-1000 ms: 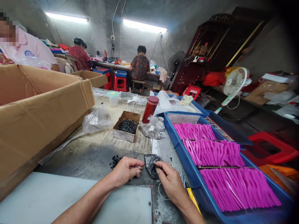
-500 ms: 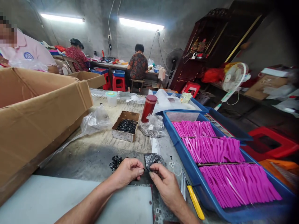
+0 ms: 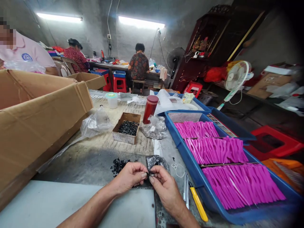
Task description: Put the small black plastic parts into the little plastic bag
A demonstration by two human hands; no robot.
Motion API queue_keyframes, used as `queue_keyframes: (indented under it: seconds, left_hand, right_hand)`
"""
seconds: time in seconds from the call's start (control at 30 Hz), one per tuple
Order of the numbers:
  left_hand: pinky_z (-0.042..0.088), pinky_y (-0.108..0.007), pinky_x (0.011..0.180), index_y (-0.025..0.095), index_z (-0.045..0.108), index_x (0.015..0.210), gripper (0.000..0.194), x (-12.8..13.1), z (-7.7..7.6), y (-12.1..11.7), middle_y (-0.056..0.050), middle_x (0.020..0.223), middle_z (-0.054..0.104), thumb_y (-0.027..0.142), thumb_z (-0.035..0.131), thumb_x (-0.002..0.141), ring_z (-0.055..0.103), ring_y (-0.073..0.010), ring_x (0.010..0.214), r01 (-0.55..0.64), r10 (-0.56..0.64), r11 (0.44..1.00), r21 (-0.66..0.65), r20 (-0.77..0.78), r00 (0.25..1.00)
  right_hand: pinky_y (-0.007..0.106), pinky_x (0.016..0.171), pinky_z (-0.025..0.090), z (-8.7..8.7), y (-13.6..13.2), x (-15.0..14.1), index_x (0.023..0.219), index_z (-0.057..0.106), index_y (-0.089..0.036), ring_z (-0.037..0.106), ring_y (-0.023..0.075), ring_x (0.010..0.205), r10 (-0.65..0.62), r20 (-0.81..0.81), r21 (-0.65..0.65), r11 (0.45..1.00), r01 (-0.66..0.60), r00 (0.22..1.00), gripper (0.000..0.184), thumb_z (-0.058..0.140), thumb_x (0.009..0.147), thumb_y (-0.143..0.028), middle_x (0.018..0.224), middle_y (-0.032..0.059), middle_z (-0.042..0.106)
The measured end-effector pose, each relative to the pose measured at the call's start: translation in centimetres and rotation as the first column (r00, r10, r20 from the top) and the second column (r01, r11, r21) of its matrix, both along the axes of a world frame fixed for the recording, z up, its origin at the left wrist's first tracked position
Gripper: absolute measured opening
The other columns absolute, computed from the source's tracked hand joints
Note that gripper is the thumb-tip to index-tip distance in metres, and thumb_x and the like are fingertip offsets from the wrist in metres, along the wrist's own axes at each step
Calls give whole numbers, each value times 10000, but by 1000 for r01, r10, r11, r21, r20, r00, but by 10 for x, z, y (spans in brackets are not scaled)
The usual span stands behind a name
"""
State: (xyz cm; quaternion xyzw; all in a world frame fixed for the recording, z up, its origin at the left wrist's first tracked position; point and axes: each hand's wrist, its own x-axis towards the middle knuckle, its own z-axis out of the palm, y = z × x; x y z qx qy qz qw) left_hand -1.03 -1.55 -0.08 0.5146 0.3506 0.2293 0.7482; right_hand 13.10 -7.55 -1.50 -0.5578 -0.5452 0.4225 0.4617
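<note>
My left hand and my right hand meet at the near edge of the table. Both are pinched together on a tiny dark piece between the fingertips. Just behind the right hand lies a small crumpled dark plastic bag. A loose heap of small black parts sits left of it, beyond the left hand. To the right, a long blue tray holds rows of magenta strips.
A big open cardboard box fills the left. A small carton of black parts, clear bags, a red flask and a yellow-handled tool lie around. A white board covers the near table. Other people sit at the back.
My right hand has left the dark bag and come left to meet the left hand; the fingertips now touch. The view has drifted slightly.
</note>
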Motion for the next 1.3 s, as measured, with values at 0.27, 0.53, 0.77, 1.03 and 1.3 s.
queue_keyframes:
  seconds: [0.27,0.53,0.77,1.03,1.3]
  left_hand:
    - [199,-155,398,99,526,685,289,0,-3,1,48,486,461,367,615,622,356,-41,433,31,-31,999,35,-15,999]
    - [192,-155,397,105,526,690,287,-1,-4,1,54,479,455,372,611,628,343,-36,423,43,-42,998,38,-17,999]
    - [198,-152,398,105,534,663,277,-1,-1,1,53,478,456,367,614,622,346,-38,433,46,-45,998,53,-16,999]
    - [218,-155,421,101,537,676,265,-2,-4,0,48,498,448,354,603,633,364,-48,461,73,-71,995,73,-34,997]
    - [212,-161,423,106,536,651,279,-1,0,0,53,472,448,378,593,630,328,-45,436,83,-80,993,87,-39,996]
  right_hand:
    - [220,582,388,-5,-1,1,821,503,-173,495,119,639,4,-22,4,1000,-4,1000,89,460,743,-179,688,-12,514]
    - [213,557,385,-3,-1,0,797,512,-172,487,115,611,3,-43,2,1000,-3,999,79,465,736,-192,653,-18,506]
    - [210,562,385,-3,-1,1,794,520,-172,486,115,615,5,-60,0,1000,-5,998,80,476,729,-190,638,-23,496]
    - [204,556,386,-3,-1,3,807,515,-175,489,111,610,38,-69,-16,999,-39,997,85,478,740,-210,666,-19,513]
    - [200,563,379,1,-2,6,817,502,-176,470,103,606,74,-13,-24,997,-75,997,86,472,736,-175,658,-27,490]
